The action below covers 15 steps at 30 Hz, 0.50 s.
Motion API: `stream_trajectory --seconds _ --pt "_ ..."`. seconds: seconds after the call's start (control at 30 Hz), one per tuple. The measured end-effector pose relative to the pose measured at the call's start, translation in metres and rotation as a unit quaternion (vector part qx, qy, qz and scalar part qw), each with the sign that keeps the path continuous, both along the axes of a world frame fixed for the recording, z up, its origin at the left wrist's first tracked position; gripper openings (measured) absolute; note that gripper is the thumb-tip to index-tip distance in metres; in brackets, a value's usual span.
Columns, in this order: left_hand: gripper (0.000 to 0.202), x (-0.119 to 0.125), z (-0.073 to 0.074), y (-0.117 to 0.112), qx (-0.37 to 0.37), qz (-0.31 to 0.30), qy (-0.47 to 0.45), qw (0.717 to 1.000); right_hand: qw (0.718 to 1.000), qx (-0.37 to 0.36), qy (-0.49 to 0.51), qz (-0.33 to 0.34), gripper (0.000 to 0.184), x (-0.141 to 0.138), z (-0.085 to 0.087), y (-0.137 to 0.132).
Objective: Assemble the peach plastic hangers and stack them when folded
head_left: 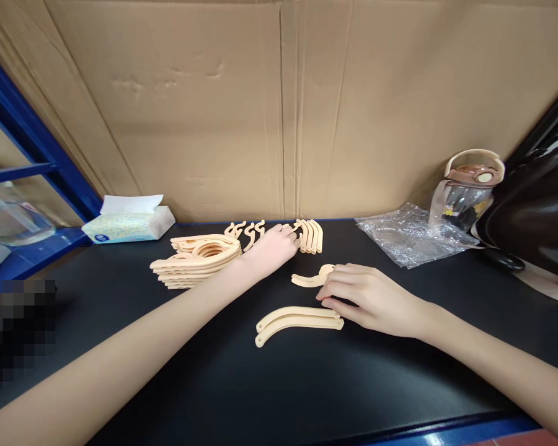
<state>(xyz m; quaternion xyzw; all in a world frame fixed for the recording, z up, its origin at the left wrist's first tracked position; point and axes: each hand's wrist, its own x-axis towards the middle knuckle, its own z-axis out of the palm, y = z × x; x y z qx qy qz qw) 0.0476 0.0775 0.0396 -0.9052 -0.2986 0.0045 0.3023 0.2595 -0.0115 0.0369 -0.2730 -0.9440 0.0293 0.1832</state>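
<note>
My left hand (281,243) reaches to the back of the table, its fingers curled down among small beige pieces; what they pinch is hidden. Just right of it stand several curved beige strips (312,236) in a row. My right hand (365,296) is closed low over the table, thumb near the fingertips, and I cannot make out what is in it. Its fingers partly cover a beige hook-like piece (307,281). By the thumb lie two long curved beige arms (297,321), side by side, with a hole at the ends.
A stack of beige plastic frames (190,266) stands left of centre, with several small hooks (250,234) behind it. A tissue pack (129,222) lies back left. On the right are crumpled clear plastic (407,232), a drinking bottle (467,195) and a black bag (534,204).
</note>
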Motion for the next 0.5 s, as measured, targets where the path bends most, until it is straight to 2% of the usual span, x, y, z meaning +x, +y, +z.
stream_trajectory --seconds 0.2,0.37,0.5 --pt "0.020 -0.002 0.005 -0.004 0.029 -0.034 0.018 0.999 1.000 0.000 -0.002 -0.001 0.023 0.001 0.000 0.001" --pt "0.025 -0.011 0.013 -0.035 0.046 -0.052 0.019 0.997 1.000 0.005 0.001 -0.002 0.021 0.002 0.000 0.001" --pt "0.024 -0.028 0.017 -0.061 0.037 -0.070 0.017 0.997 1.000 0.005 0.004 -0.004 0.022 0.002 0.000 0.002"
